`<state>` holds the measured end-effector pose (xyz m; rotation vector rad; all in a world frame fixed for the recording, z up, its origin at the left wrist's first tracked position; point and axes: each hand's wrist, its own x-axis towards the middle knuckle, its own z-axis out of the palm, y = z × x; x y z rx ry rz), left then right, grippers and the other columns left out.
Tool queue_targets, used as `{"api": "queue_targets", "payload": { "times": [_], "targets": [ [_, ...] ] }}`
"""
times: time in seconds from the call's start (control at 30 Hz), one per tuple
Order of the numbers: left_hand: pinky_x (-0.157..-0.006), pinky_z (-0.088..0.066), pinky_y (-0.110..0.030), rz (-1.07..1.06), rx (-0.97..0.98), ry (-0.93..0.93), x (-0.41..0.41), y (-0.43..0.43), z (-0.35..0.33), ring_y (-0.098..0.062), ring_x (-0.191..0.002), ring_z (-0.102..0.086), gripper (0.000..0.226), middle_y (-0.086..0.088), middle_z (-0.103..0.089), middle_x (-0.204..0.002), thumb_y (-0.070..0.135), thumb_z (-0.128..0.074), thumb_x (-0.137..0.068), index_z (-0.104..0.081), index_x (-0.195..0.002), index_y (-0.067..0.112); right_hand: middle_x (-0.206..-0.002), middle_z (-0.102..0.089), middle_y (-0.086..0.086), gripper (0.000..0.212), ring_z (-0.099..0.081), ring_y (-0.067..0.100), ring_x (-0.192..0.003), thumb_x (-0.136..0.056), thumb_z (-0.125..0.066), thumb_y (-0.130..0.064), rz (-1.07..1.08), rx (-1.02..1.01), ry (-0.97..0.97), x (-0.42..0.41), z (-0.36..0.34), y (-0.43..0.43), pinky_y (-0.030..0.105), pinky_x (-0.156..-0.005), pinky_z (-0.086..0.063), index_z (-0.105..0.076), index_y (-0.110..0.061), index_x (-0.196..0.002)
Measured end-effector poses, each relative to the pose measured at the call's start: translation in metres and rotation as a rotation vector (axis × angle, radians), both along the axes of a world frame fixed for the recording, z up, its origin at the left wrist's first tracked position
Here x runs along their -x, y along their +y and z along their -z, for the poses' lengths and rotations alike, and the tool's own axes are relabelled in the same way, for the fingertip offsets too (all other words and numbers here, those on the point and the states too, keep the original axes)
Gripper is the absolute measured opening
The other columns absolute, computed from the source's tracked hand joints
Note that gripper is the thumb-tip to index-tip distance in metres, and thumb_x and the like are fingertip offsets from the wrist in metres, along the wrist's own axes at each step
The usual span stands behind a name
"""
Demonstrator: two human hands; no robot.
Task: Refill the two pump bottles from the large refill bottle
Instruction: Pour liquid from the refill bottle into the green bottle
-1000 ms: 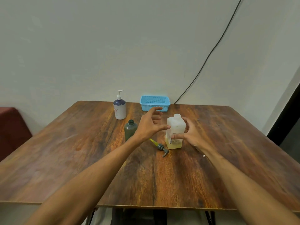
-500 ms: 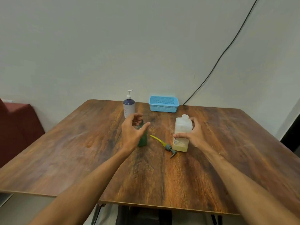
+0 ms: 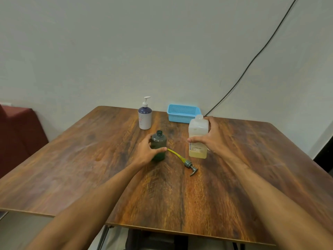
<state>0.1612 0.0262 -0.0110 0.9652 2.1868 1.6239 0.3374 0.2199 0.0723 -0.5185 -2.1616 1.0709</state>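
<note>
A dark green bottle [image 3: 158, 141] with its pump removed stands upright mid-table; my left hand [image 3: 146, 152] grips its body from the left. The translucent refill bottle [image 3: 197, 134], with pale yellow liquid in its lower part, stands to the right, and my right hand [image 3: 210, 139] grips it from the right side. Its neck shows no cap. The green bottle's pump head [image 3: 189, 164], with a yellow tube, lies on the table between both bottles. A white and blue pump bottle [image 3: 145, 117] stands further back, pump on.
A light blue plastic basket [image 3: 182, 113] sits at the table's far edge by the wall. A black cable [image 3: 252, 62] runs up the wall on the right. A dark red seat [image 3: 16, 132] stands left of the wooden table [image 3: 90, 168].
My left hand has moved from near the refill bottle to the green bottle and closed round it. My right hand has closed round the refill bottle.
</note>
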Motion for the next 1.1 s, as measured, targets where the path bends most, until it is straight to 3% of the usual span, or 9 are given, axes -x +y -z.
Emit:
{"api": "queue_targets", "payload": {
  "times": [0.07,0.13,0.2,0.33,0.47,0.63,0.87,1.1],
  "targets": [
    [-0.092,-0.044,-0.020,0.002,-0.009,0.023,0.000,0.005,-0.005,-0.013,-0.120,-0.055,0.077,0.001,-0.058,-0.137,0.033,-0.089,-0.071,-0.051,-0.135,0.017,-0.108,-0.059,-0.003,0.083,-0.064,0.013,-0.093,-0.051,-0.100,-0.015,-0.008,-0.020,-0.028,0.005,-0.002,-0.001,0.022,-0.062,-0.057,-0.048,-0.018,-0.115],
    [-0.087,-0.043,-0.015,0.002,-0.023,0.052,-0.001,0.010,-0.012,-0.009,-0.114,-0.055,0.075,0.001,-0.060,-0.134,0.034,-0.089,-0.070,-0.053,-0.134,0.017,-0.113,-0.060,0.002,0.084,-0.065,0.021,-0.098,-0.049,-0.101,-0.020,-0.012,-0.045,-0.057,0.010,-0.003,-0.001,0.032,-0.068,-0.061,-0.048,-0.020,-0.114],
    [-0.089,-0.045,-0.017,-0.003,-0.040,0.081,-0.001,0.016,-0.018,-0.011,-0.115,-0.057,0.076,0.001,-0.061,-0.132,0.033,-0.090,-0.069,-0.054,-0.134,0.016,-0.114,-0.061,0.000,0.084,-0.065,0.022,-0.098,-0.046,-0.101,-0.031,-0.005,-0.090,-0.099,0.014,-0.006,-0.002,0.040,-0.071,-0.062,-0.048,-0.024,-0.110],
    [-0.089,-0.049,-0.021,0.008,-0.043,0.126,0.001,0.025,-0.029,-0.015,-0.115,-0.059,0.075,-0.001,-0.064,-0.129,0.037,-0.090,-0.068,-0.056,-0.131,0.016,-0.116,-0.060,0.002,0.086,-0.064,0.021,-0.098,-0.047,-0.100,-0.037,-0.004,-0.164,-0.175,0.018,-0.014,-0.005,0.042,-0.071,-0.062,-0.047,-0.022,-0.113],
    [-0.090,-0.052,-0.023,0.010,-0.016,0.147,0.005,0.029,-0.038,-0.016,-0.116,-0.060,0.081,0.000,-0.063,-0.131,0.042,-0.090,-0.066,-0.055,-0.135,0.015,-0.118,-0.060,-0.001,0.096,-0.064,0.023,-0.100,-0.035,-0.093,-0.057,0.007,-0.235,-0.236,0.024,-0.021,-0.003,0.048,-0.076,-0.062,-0.044,-0.032,-0.114],
    [-0.087,-0.051,-0.022,0.048,0.046,0.171,0.005,0.031,-0.046,-0.015,-0.112,-0.060,0.078,0.000,-0.063,-0.129,0.038,-0.089,-0.070,-0.055,-0.136,0.016,-0.118,-0.060,0.000,0.089,-0.061,0.024,-0.099,-0.046,-0.098,-0.042,0.041,-0.348,-0.318,0.025,-0.031,-0.002,0.047,-0.077,-0.060,-0.045,-0.026,-0.116],
    [-0.091,-0.051,-0.028,0.110,0.100,0.196,0.001,0.035,-0.053,-0.014,-0.107,-0.061,0.077,0.000,-0.065,-0.126,0.039,-0.090,-0.067,-0.058,-0.133,0.017,-0.128,-0.058,0.001,0.094,-0.061,0.024,-0.102,-0.046,-0.094,-0.046,0.052,-0.456,-0.405,0.021,-0.031,0.000,0.048,-0.078,-0.061,-0.039,-0.033,-0.120],
    [-0.087,-0.051,-0.023,0.155,0.139,0.234,-0.002,0.036,-0.059,-0.014,-0.108,-0.062,0.074,0.000,-0.066,-0.125,0.042,-0.090,-0.066,-0.061,-0.130,0.017,-0.129,-0.060,0.005,0.085,-0.060,0.026,-0.103,-0.051,-0.095,-0.037,0.053,-0.559,-0.455,0.018,-0.036,0.000,0.048,-0.081,-0.060,-0.041,-0.027,-0.116]
  ]
}}
